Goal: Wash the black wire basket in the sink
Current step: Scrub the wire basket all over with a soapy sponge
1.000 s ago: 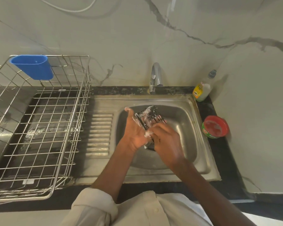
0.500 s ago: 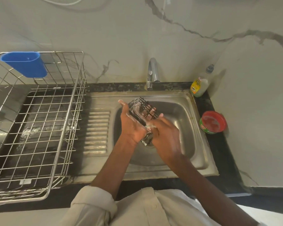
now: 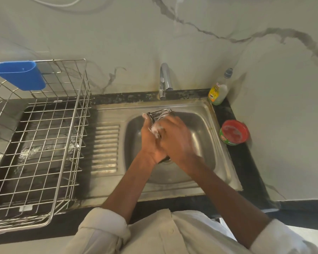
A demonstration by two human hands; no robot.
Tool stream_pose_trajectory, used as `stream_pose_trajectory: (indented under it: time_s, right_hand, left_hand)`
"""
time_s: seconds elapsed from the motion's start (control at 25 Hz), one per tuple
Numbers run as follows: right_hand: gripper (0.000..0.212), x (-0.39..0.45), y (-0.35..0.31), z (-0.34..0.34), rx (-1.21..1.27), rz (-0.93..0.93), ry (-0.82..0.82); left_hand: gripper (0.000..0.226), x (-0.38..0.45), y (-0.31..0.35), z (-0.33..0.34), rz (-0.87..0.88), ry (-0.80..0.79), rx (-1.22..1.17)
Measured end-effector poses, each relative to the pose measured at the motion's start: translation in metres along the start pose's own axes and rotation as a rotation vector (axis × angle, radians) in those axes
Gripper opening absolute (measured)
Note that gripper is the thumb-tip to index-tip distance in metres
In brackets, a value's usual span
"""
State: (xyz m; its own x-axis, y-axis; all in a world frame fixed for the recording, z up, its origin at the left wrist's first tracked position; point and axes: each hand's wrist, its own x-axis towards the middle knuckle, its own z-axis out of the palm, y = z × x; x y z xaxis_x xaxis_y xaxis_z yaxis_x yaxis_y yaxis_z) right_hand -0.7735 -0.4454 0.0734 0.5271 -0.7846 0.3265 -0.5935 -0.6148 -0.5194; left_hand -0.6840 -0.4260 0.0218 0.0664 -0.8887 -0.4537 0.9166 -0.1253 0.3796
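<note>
Black wire basket (image 3: 160,114) over sink (image 3: 206,114) basin, soapy. Left hand (image 3: 151,142) grip wrapped on its side; right hand (image 3: 174,138) covers it, blurred, grip unclear.

1. Over the sink (image 3: 206,114): basin middle taken up by left hand (image 3: 151,142), right hand (image 3: 174,138) and black wire basket (image 3: 160,113); right side of basin open.
2. Behind: tap (image 3: 164,79) overhanging the back rim.
3. Right counter: soap bottle (image 3: 218,90) and red tub (image 3: 234,132), close to the rim.
4. Left: tall wire dish rack (image 3: 44,143) walling off the drainboard's far side; ribbed strip beside the basin bare.
</note>
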Motion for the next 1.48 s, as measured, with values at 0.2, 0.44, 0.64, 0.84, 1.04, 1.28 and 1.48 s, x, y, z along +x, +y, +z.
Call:
stream_pose_trajectory:
  time_s: [0.2, 0.44, 0.64, 0.84, 1.04, 1.28, 1.48]
  right_hand:
    - [0.017, 0.008, -0.011, -0.009, -0.027, 0.006, -0.074]
    - [0.022, 0.005, 0.01, -0.013, -0.076, 0.21, 0.102]
    - [0.021, 0.022, 0.005, 0.0, -0.016, 0.184, 0.087]
    - [0.027, -0.01, 0.002, -0.001, -0.037, -0.119, -0.029]
    - [0.027, -0.036, 0.039, -0.012, -0.014, 0.051, 0.114]
    - [0.026, 0.008, 0.018, -0.009, -0.007, 0.102, 0.081]
    - [0.031, -0.05, 0.019, -0.015, 0.002, 0.143, 0.067]
  left_hand:
    - [0.073, 0.0, 0.008, -0.006, 0.014, -0.027, 0.051]
    - [0.094, -0.003, 0.005, -0.001, 0.045, 0.081, 0.227]
    - [0.098, -0.003, 0.002, -0.002, 0.03, 0.086, 0.231]
    - [0.097, -0.001, 0.006, -0.004, 0.036, 0.092, 0.148]
    - [0.11, 0.007, 0.007, -0.005, 0.058, 0.11, 0.169]
    - [0.113, 0.007, 0.001, -0.004, 0.061, 0.131, 0.2]
    - [0.109, 0.006, 0.008, 0.001, 0.043, 0.128, 0.155]
